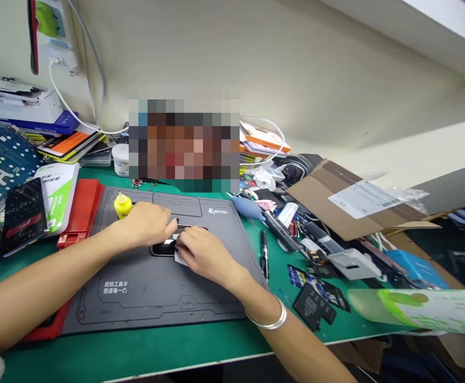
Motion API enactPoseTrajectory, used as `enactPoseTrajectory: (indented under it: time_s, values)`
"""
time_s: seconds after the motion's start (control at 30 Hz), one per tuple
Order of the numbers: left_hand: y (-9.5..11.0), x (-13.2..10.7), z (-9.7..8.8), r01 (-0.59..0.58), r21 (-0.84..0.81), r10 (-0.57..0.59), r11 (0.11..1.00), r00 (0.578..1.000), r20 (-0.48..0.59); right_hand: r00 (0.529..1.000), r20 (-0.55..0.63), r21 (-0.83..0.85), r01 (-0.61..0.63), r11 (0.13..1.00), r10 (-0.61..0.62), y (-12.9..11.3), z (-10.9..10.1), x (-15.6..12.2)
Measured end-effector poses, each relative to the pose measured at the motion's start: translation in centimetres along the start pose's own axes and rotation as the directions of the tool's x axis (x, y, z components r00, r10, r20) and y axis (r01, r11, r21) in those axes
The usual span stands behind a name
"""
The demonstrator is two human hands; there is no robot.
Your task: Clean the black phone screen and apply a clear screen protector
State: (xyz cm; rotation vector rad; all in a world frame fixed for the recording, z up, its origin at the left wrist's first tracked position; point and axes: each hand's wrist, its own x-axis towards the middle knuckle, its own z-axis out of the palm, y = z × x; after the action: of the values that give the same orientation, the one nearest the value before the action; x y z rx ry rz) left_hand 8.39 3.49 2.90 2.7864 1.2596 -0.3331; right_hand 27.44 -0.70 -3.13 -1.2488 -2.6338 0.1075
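Green bench [136, 351] with a dark gray repair mat [164, 298] on it, and a black phone [163, 249] lying mid-mat, mostly under the hands. Left hand [144, 224] is curled over it, fingertips down near its top edge. Right hand [204, 256] sits right beside, fingers bunched on a white strip [180, 259] at the phone's edge; can't tell if it's actually pinched.

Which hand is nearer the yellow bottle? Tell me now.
Left. The left hand is close beside the yellow bottle; the right hand is farther off, past the left hand.
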Motion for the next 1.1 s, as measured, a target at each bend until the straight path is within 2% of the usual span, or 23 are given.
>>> enactPoseTrajectory:
  time_s: [0.1,0.23,0.3,0.4,0.47,0.6,0.7,0.77,0.87,0.97,1.1]
  values:
    - [0.1,0.0,0.0,0.016,-0.014,-0.016,1.0,1.0,-0.003,0.997,0.027,-0.022,-0.075,0.997,0.075,0.9,-0.3,0.1]
    - [0.0,0.2,0.3,0.048,-0.034,-0.049,0.998,0.998,-0.027,0.977,-0.011,-0.086,-0.212,0.973,0.212,2.3,-0.7,-0.1]
    - [-0.2,0.3,0.6,0.049,-0.039,-0.051,0.998,0.998,-0.035,0.979,-0.003,-0.105,-0.201,0.974,0.202,1.6,-0.8,-0.2]
    - [-0.3,0.4,0.9,0.044,-0.036,-0.045,0.998,0.998,-0.04,0.993,0.063,-0.092,-0.098,0.991,0.104,-0.1,-0.8,-0.2]
    - [-0.3,0.3,0.8,0.037,-0.033,-0.038,0.999,0.999,-0.037,0.99,0.109,-0.08,-0.085,0.993,0.094,-0.5,-1.0,-0.2]
    - [-0.2,0.2,0.5,0.001,-0.016,-0.001,1.0,1.0,-0.018,0.962,0.114,-0.106,-0.238,0.965,0.25,1.1,-1.6,0.1]
    - [-0.1,0.3,0.5,0.036,-0.025,-0.037,0.999,0.999,-0.022,0.948,0.094,-0.137,-0.29,0.947,0.304,1.7,-1.9,0.1]
    - [-0.2,0.3,0.5,0.056,-0.038,-0.057,0.998,0.998,-0.027,0.953,0.108,-0.14,-0.269,0.953,0.285,1.0,-1.8,0.1]
    - [-0.2,0.4,0.7,0.055,-0.041,-0.056,0.998,0.998,-0.033,0.977,0.154,-0.073,-0.141,0.987,0.15,-0.4,-1.5,0.1]
    - [-0.3,0.5,0.9,0.053,-0.041,-0.055,0.998,0.998,-0.039,0.986,0.157,0.017,-0.062,0.998,0.059,-0.5,-1.5,0.1]
    - [-0.4,0.6,1.2,0.06,-0.042,-0.062,0.997,0.997,-0.05,0.974,0.164,-0.036,-0.154,0.987,0.158,0.8,-2.2,0.0]
